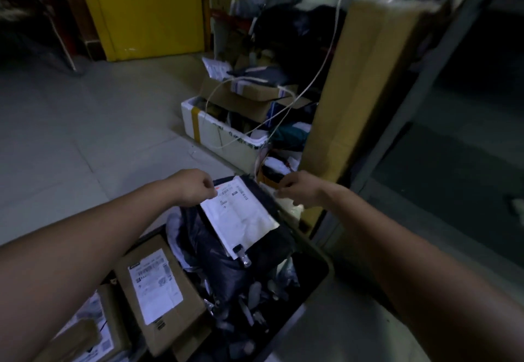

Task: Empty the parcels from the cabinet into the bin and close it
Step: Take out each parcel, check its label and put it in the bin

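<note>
At the bottom of the frame we see the dark bin point(319, 273), with a labelled cardboard parcel point(158, 285) inside at lower left. At its far end a dark parcel point(241, 217) shows a white label. Our left hand point(195, 188) pinches its upper left edge. Our right hand point(297, 188) is at its upper right corner, fingers curled, grip unclear. Both arms reach forward. Beyond are the tiled floor point(85, 134), a white foam box point(218, 132), a tall carton point(363, 83) and a yellow door point(150, 7).

In your bin point(320, 273), the bagged parcel point(241, 217) lies on top at the far edge, the cardboard parcel point(158, 290) at the left edge; the foam box point(215, 132) sits behind, the tall carton point(365, 86) to its right
</note>
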`<state>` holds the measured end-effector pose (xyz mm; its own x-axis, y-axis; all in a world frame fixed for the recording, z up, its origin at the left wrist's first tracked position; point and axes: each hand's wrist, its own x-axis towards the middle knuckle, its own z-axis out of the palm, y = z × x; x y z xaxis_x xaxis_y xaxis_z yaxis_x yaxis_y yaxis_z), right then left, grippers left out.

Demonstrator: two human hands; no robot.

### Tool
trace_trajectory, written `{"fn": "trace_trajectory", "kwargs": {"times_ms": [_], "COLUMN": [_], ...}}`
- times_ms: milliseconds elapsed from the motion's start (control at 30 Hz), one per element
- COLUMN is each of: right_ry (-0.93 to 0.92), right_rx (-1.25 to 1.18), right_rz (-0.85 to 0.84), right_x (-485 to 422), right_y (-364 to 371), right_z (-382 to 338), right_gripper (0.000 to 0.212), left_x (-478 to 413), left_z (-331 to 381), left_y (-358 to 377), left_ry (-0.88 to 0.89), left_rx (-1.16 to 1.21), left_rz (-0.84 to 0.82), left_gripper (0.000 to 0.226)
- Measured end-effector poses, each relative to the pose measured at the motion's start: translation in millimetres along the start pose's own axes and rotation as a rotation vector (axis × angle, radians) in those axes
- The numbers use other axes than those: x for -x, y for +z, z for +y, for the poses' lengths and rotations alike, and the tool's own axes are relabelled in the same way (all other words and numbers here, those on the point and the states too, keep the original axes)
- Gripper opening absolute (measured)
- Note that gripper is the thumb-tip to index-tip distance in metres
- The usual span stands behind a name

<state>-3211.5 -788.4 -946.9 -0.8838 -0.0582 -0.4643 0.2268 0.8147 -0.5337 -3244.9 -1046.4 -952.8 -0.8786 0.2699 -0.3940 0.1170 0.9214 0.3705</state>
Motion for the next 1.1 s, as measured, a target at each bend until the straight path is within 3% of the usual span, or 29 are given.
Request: {"fn": "trace_trajectory", "kwargs": {"times_ms": [233,467,733,833,1100], "right_ry": [0.051,0.222,0.411,0.48,0.649], "right_rx": [0.005,-0.031,-0.116,-0.149,-0.172], "right_rz": [0.198,0.351,0.53,0.599,0.734], "right_x": [143.3,299.3,462.6,515.8,638.6], "right_y": [-64.2,-109.3,-126.2,-125.1,-119.0], "right_z": [13.2,78.5,166.6,196.4,252.9], "right_gripper": [0.029,0.025,0.032,0.024,0.034], "left_x": [69.6,131.5,208.7,230.9,294.3], "left_z": [97.8,212.4,367.3,416.8,528.7], "left_y": [-36.0,-40.9,7.4,33.2,96.3], "left_ry": [0.117,0.297,0.554,0.638,0.857], "left_rx": [-0.157,-0.226,-0.346,-0.368,-0.431], "left_rz": [-0.082,-0.056,-0.086,-0.122,-0.168], "left_gripper": [0.032,0.03,0.043,0.043,0.045]}}
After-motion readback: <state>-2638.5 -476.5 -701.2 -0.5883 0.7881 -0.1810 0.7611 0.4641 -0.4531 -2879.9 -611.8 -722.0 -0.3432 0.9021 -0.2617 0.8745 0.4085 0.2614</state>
